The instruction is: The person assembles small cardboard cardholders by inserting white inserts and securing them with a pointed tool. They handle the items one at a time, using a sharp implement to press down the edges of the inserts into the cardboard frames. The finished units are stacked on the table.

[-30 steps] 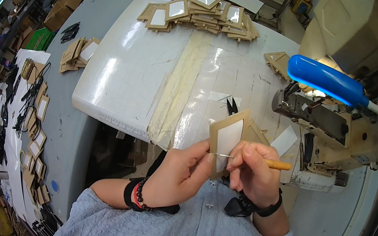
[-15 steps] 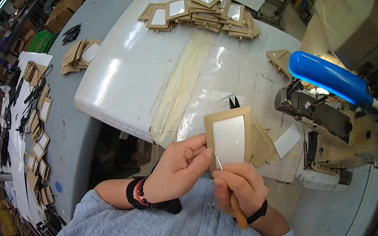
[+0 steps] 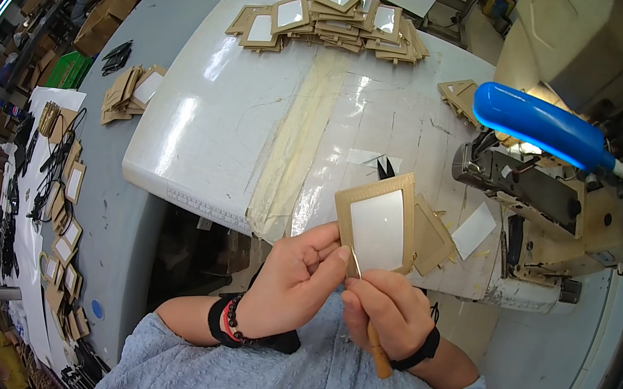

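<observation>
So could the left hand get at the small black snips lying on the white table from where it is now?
Probably yes, once freed. The left hand grips the tan framed card, which from this view half hides the black snips beyond it. The white table around them looks bare.

Right hand (image 3: 384,310) turned since a second ago: wooden-handled tool (image 3: 376,350) then lay level, handle out to the right; now handle points down toward the body, metal tip up at the lower left edge of the tan frame (image 3: 377,223). Frame raised, tilted more upright. Left hand (image 3: 301,270) closed in beside the right.
</observation>
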Demonstrator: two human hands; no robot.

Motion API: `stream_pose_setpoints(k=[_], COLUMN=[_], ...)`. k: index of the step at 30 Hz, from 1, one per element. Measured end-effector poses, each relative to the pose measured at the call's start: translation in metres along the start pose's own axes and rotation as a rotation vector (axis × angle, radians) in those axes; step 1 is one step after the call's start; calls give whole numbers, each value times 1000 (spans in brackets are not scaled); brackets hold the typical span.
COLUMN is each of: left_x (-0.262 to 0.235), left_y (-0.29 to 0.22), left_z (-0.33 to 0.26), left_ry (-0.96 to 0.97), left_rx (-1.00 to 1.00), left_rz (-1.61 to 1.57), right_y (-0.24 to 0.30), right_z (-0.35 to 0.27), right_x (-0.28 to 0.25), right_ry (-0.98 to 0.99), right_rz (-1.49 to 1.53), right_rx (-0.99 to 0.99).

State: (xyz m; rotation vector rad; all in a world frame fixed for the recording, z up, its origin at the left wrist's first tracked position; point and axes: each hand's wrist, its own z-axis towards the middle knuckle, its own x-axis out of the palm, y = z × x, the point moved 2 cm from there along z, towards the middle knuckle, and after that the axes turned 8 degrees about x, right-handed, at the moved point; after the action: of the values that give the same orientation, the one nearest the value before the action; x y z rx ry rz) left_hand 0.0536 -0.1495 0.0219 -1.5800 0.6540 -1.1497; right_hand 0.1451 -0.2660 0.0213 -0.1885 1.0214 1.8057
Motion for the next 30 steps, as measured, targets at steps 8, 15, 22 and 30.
stream_pose_setpoints(k=[8,15,22,30], left_x=[0,3,1,3], left_y=[-1,-1,1,0], left_z=[0,0,-1,0], left_ry=[6,-20,-7,-14], left_rx=[-13,17,1,12], left_rz=[-12,21,-1,0], right_y=[2,2,3,3], right_z=[1,0,1,1], right_x=[-2,-1,-3,-3], right_ry=[-1,-5,-5,-10], right_rz=[-8,-19,-13,-24], right_rx=[-30,-19,-38,-27])
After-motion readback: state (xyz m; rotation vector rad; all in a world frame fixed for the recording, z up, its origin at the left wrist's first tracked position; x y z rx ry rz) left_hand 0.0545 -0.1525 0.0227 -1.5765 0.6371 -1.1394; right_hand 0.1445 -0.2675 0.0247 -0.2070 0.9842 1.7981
